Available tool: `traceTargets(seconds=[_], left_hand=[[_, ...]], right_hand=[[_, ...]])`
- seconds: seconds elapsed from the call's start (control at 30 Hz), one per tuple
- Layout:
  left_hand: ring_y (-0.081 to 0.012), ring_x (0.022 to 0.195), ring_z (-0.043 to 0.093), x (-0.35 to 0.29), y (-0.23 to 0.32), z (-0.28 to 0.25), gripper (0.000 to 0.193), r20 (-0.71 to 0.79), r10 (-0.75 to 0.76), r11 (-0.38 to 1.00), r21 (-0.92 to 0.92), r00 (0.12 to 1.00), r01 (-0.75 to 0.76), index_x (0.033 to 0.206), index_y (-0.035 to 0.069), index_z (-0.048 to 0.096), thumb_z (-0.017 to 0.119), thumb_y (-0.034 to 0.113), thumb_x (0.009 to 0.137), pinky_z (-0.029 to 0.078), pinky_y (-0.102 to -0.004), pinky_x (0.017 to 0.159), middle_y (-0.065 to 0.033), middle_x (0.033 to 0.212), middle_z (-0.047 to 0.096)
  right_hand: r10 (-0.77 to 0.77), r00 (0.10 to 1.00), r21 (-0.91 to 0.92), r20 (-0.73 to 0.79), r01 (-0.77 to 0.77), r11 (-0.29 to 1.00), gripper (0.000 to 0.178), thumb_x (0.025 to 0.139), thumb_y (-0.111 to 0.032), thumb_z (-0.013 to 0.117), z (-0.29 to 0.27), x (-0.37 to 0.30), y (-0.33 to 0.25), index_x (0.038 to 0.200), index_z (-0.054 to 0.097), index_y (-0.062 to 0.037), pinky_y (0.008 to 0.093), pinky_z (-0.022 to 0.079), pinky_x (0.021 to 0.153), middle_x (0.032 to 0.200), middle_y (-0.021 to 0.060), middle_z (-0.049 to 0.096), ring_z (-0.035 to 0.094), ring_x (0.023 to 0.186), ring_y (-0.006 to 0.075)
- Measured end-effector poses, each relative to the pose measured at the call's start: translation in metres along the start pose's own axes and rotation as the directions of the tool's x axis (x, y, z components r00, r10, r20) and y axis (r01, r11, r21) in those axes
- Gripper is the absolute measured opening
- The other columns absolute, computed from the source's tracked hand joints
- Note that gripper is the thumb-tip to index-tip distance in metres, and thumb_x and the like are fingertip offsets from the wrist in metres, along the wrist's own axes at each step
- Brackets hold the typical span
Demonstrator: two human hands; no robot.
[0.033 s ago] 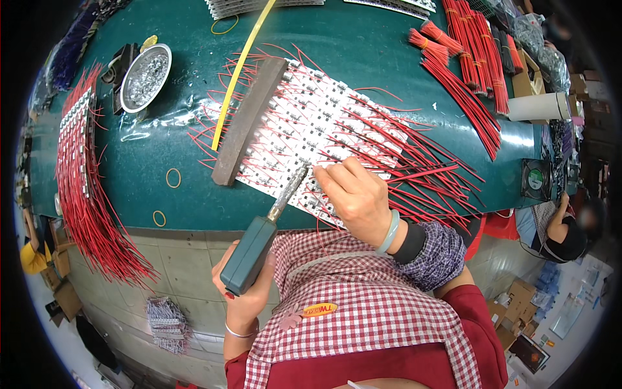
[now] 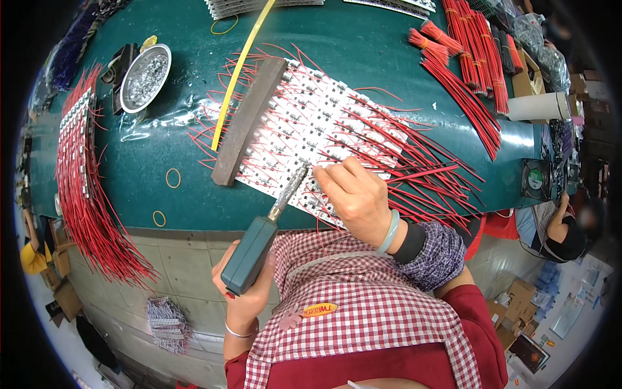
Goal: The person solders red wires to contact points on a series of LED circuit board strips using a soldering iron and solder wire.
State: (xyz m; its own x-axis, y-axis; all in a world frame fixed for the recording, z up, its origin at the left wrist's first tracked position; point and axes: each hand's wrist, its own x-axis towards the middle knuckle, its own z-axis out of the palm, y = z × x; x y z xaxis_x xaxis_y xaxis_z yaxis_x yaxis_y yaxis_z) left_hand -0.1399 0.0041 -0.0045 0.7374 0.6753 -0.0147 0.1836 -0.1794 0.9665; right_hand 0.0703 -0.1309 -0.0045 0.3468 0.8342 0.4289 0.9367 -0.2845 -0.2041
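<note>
My left hand (image 2: 245, 307) is wrapped round the green handle of a soldering iron (image 2: 249, 251). The iron's metal barrel slants up over a white panel of small circuit boards (image 2: 304, 115), its tip close to my right fingertips. Thumb and forefinger of my right hand (image 2: 356, 198) are pinched together just above the panel. A red wire (image 2: 424, 173) comes out from behind that hand; its end at the fingers is hidden. More red and black wires (image 2: 447, 191) trail off the panel's right side. Across its left side lies a brown bar (image 2: 249, 123), with thin red leads around it.
A metal bowl of silvery scraps (image 2: 146, 78) stands at the far left. Nearer, a wired stack of boards (image 2: 81, 146) hangs over the table edge. Red wire bundles (image 2: 476, 52) lie back right, by a white roll (image 2: 539, 107) and a small black fan (image 2: 536, 179).
</note>
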Motion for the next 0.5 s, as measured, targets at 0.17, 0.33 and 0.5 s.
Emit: traceTargets(seconds=[0.17,0.33,0.5], left_hand=[[-0.0237,0.063,0.064,0.003,0.004,-0.001,0.017,0.028,-0.007,0.999,0.036,1.0,0.006,0.089,-0.006,0.068,0.073,-0.007,0.072,0.049,-0.0308,0.058,-0.0129,0.081,0.066],[-0.0235,0.061,0.063,0.006,0.008,-0.003,0.016,0.081,0.092,0.985,0.14,0.992,-0.103,0.087,-0.006,0.067,0.072,-0.008,0.072,0.048,-0.0307,0.058,-0.0127,0.08,0.064],[-0.0254,0.06,0.062,0.008,0.013,-0.002,0.014,0.062,0.12,0.982,0.138,0.991,-0.127,0.084,-0.005,0.066,0.071,-0.009,0.071,0.048,-0.0318,0.056,-0.0125,0.078,0.063]], right_hand=[[0.031,0.999,0.038,0.036,-0.032,0.999,0.036,0.072,-0.004,0.066,-0.002,0.0,-0.002,0.108,0.069,0.0013,0.0319,0.051,0.061,0.091,0.0056,0.063,0.06,0.08,0.0205],[0.03,0.998,0.031,0.057,-0.032,0.999,0.035,0.074,-0.005,0.065,-0.003,-0.001,-0.002,0.108,0.069,0.0015,0.0316,0.051,0.062,0.093,0.0058,0.063,0.06,0.081,0.0205],[0.027,0.999,0.031,0.045,-0.028,0.999,0.034,0.074,-0.005,0.065,-0.002,-0.001,-0.002,0.107,0.069,0.0014,0.0311,0.051,0.061,0.092,0.0056,0.063,0.06,0.081,0.0203]])
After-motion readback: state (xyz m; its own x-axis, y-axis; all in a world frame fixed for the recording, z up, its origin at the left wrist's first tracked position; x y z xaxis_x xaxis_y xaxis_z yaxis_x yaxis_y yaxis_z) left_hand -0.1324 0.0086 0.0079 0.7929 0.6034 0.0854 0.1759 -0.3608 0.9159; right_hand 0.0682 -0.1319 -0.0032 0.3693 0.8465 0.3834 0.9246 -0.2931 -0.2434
